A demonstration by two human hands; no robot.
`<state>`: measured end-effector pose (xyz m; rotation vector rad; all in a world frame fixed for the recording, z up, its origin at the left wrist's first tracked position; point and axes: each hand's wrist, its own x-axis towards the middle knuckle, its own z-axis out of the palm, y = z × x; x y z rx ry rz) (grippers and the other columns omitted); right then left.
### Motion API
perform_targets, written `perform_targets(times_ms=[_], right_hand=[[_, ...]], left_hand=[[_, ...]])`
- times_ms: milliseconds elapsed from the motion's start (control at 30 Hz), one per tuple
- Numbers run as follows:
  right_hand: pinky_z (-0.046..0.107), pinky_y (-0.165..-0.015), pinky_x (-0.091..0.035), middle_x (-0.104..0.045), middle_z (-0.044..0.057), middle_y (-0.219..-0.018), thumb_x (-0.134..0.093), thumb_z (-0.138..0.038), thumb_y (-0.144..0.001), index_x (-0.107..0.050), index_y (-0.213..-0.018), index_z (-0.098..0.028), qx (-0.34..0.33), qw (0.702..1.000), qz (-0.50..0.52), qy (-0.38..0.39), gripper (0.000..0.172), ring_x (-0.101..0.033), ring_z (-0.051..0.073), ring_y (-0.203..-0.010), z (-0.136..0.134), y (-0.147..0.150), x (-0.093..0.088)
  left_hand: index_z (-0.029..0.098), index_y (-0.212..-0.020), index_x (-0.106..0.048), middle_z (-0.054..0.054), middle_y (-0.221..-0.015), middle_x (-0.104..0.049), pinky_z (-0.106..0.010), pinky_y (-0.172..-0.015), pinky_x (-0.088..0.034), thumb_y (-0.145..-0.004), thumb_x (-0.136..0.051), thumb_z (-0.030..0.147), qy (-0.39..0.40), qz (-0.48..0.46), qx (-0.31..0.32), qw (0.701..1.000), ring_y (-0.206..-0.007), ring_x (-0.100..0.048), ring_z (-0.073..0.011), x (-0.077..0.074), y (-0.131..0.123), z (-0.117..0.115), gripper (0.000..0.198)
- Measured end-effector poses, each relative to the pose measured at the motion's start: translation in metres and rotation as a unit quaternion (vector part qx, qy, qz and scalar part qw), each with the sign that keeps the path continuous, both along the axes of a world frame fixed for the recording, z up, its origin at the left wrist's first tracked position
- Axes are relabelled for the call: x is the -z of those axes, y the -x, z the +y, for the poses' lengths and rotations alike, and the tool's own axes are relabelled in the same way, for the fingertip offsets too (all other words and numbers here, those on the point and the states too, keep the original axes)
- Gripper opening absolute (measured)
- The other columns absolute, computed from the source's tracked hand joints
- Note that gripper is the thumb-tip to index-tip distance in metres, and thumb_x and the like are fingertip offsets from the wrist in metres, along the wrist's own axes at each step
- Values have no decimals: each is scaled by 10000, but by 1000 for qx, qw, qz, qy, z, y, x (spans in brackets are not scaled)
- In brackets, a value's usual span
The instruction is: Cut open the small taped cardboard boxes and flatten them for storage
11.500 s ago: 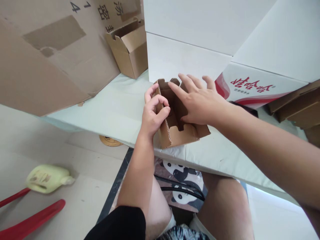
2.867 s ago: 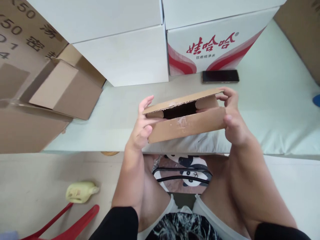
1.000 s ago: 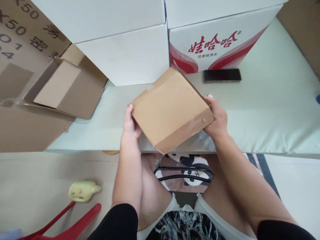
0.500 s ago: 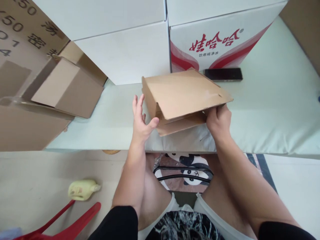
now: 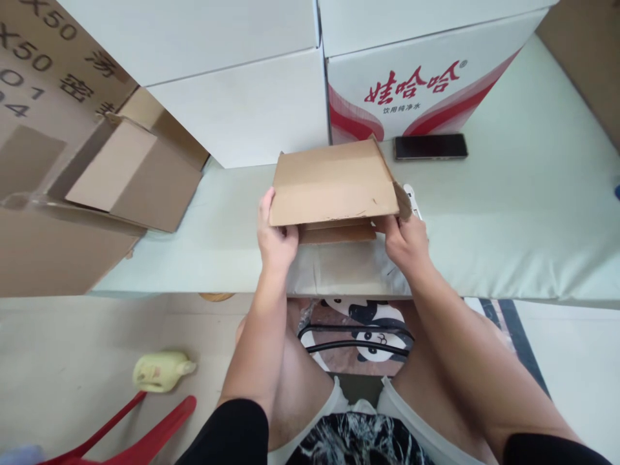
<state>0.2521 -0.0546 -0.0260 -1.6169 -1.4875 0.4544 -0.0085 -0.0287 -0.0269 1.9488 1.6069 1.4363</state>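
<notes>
A small brown cardboard box (image 5: pixel 334 184) is held between my two hands over the pale green cloth-covered surface (image 5: pixel 513 219). Its near side gapes, with a flap showing below the top panel. My left hand (image 5: pixel 277 236) grips the near left corner, thumb in front and fingers along the side. My right hand (image 5: pixel 405 242) is closed on the near right corner, its fingertips partly hidden behind the cardboard. Just beyond that hand, a white object (image 5: pixel 411 199) with dark marks peeks out beside the box, too covered to name.
White cartons (image 5: pixel 242 113) are stacked behind, one with red print (image 5: pixel 416 93). A black phone (image 5: pixel 430 146) lies before them. Open brown cardboard boxes (image 5: pixel 140 171) stand at left. On the floor are a yellow bottle (image 5: pixel 162 371) and a red plastic piece (image 5: pixel 159 423).
My left hand, previously open beside the box, has closed on its left corner. The box has turned and its right end has shifted left with my right hand, uncovering the white object.
</notes>
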Motion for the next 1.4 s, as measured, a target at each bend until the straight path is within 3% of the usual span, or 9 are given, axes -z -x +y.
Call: perform_targets(times_ms=[300, 567, 733, 833, 933, 1033, 1200, 1300, 1400], right_hand=[[426, -715, -546, -760, 131, -904, -465, -335, -939, -699, -1180, -197, -82, 996, -16, -8, 363, -707, 302, -801, -6, 6, 4], [397, -757, -570, -784, 113, -1031, -562, -341, -857, -698, -1176, -191, -45, 994, 92, 24, 377, -722, 257, -869, -8, 4, -4], [443, -841, -595, -769, 116, -1090, -607, -370, -842, -660, -1195, -200, -18, 984, 176, 30, 395, -715, 262, -958, -1, -3, 5], [466, -785, -618, -765, 93, -1040, -626, -369, -796, -626, -1205, -222, -14, 940, 331, 77, 435, -708, 247, -841, 7, -8, 11], [491, -724, -618, -752, 89, -919, -548, -394, -794, -629, -1126, -214, 8, 854, 501, 141, 386, -693, 252, -727, 11, -15, 9], [515, -706, -624, -740, 118, -967, -387, -507, -868, -633, -1075, -194, 6, 803, 573, 164, 449, -706, 271, -767, 11, -24, 5], [436, -693, -649, -725, 67, -1072, -712, -408, -758, -609, -1126, -251, 26, 863, 470, 186, 413, -713, 243, -894, 11, -29, 12], [423, -675, -652, -727, 57, -1102, -758, -376, -726, -599, -1162, -274, 13, 878, 453, 157, 475, -717, 237, -896, 10, -25, 16], [457, -712, -655, -736, 68, -1146, -780, -476, -735, -602, -1196, -282, -43, 891, 442, 91, 531, -731, 257, -941, 5, -21, 9]], left_hand=[[245, -1220, -518, -23, -1153, -643, -359, -962, -544, -631, -827, 254, 2, -88, -127, 988, -997, -664, -200, -7, 2, 3, 664], [240, -1446, -483, -124, -1539, -511, -479, -1246, -388, -724, -729, 263, -10, 10, 57, 998, -1461, -488, -308, -8, 30, 1, 764], [197, -1431, -589, -109, -1516, -599, -470, -1238, -433, -748, -558, 127, 45, 64, 113, 990, -1427, -561, -278, -11, 33, -3, 687], [209, -1370, -667, -75, -1502, -621, -471, -1252, -419, -740, -495, 82, 88, 96, 131, 983, -1433, -559, -260, -9, 28, -3, 665], [214, -1359, -688, -73, -1518, -607, -518, -1250, -412, -765, -478, 91, 143, 143, 157, 967, -1447, -541, -275, -7, 22, 0, 642], [226, -1404, -659, -81, -1582, -538, -568, -1260, -371, -776, -508, 109, 217, 202, 186, 937, -1493, -477, -315, -7, 17, 1, 657], [319, -1473, -583, -68, -1673, -408, -684, -1265, -249, -827, -685, 298, 302, 230, 200, 903, -1584, -286, -409, -5, 12, -2, 654], [272, -1444, -580, -132, -1673, -377, -629, -1280, -261, -870, -701, 506, 260, 133, 142, 946, -1582, -298, -383, 3, 15, 3, 632], [251, -1528, -410, -202, -1645, -371, -570, -1246, -360, -762, -775, 678, 195, -50, 24, 979, -1535, -395, -364, 15, 23, 16, 950]])
